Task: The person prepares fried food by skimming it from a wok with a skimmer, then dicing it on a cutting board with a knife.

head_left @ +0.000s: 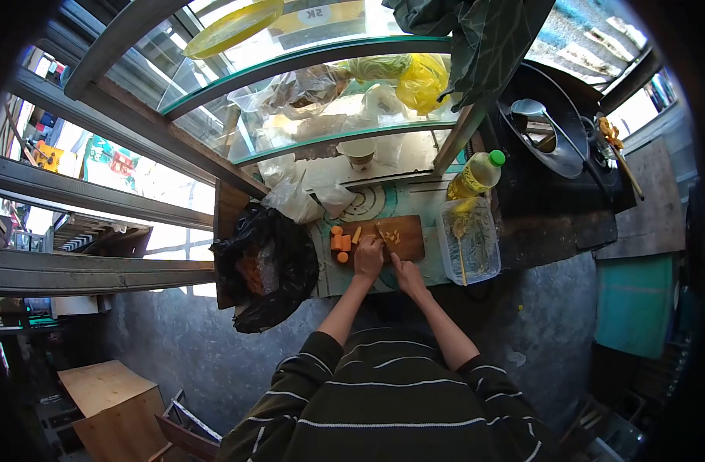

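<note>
A brown cutting board lies on the worktop in front of me. Thick orange carrot pieces sit on its left part, and small chopped bits lie near its middle. My left hand is closed over the board, fingertips pressed on a piece too small to make out. My right hand is closed round the handle of a knife, at the board's front edge; the knife blade points away from me between the carrot strips and the chopped bits. The handle is mostly hidden by the fingers.
A black plastic bag stands left of the board. To the right are a clear plastic container with a stick inside and an oil bottle with a green cap. A wok is at the back right. Glass shelves rise behind the board.
</note>
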`<action>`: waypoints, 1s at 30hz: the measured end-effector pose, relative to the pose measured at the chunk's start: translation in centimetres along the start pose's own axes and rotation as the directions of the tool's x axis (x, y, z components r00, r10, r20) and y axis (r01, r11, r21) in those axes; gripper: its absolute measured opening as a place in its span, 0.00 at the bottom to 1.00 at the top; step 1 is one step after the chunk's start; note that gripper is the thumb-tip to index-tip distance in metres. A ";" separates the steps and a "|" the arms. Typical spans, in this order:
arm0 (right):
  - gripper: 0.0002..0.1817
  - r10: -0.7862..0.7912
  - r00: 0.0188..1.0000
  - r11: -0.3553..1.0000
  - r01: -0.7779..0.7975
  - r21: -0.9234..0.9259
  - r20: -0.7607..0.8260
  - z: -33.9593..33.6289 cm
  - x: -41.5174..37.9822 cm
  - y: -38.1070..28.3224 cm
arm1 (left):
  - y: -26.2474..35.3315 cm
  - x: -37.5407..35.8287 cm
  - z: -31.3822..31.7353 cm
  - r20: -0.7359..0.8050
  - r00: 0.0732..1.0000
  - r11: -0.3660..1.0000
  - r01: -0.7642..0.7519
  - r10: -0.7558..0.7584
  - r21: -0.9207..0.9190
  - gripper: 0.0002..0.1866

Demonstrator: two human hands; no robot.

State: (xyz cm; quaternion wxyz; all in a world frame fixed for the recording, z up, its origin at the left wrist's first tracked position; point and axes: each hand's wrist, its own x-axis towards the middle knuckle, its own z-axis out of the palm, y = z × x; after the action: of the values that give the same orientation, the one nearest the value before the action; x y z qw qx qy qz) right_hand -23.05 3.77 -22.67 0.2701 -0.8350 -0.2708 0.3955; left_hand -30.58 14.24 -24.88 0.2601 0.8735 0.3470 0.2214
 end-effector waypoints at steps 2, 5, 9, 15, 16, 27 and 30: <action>0.36 -0.026 1.000 0.999 0.025 0.029 0.013 -0.1 -0.4 0.1 | -0.1 0.0 0.0 -0.015 1.000 1.000 -0.009 0.009 0.007 0.06; 0.36 -0.009 1.000 1.000 0.008 -0.029 -0.027 0.2 -1.5 0.8 | -0.3 -0.4 0.4 -0.025 0.999 1.000 -0.025 0.026 0.008 0.06; 0.36 0.046 0.999 0.997 -0.044 -0.059 0.028 0.1 -0.7 0.4 | -0.5 -0.4 0.6 -0.016 1.000 1.000 -0.015 0.015 0.023 0.07; 0.36 0.024 0.998 0.999 -0.022 -0.037 0.057 0.1 -0.8 0.2 | -0.3 -0.3 0.2 -0.011 1.000 1.000 -0.010 0.010 0.028 0.06; 0.36 0.022 0.999 1.000 -0.022 -0.017 0.026 0.3 -1.4 0.5 | -0.3 -0.2 0.2 -0.007 1.000 1.000 -0.010 0.010 0.026 0.06; 0.37 -0.025 0.999 0.998 0.022 0.066 0.037 -0.1 -0.5 0.0 | -0.2 -0.5 -0.1 -0.003 1.000 1.000 0.009 -0.009 0.004 0.06; 0.37 -0.046 0.999 0.999 0.046 0.015 -0.007 0.1 -2.0 0.6 | -0.5 -0.5 0.1 -0.009 1.000 1.000 0.010 -0.011 -0.002 0.06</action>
State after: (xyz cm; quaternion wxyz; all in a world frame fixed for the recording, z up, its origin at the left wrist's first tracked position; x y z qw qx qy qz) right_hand -24.04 2.08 -22.08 0.2863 -0.8278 -0.2859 0.3887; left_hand -31.08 14.16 -25.39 0.2607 0.8703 0.3525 0.2244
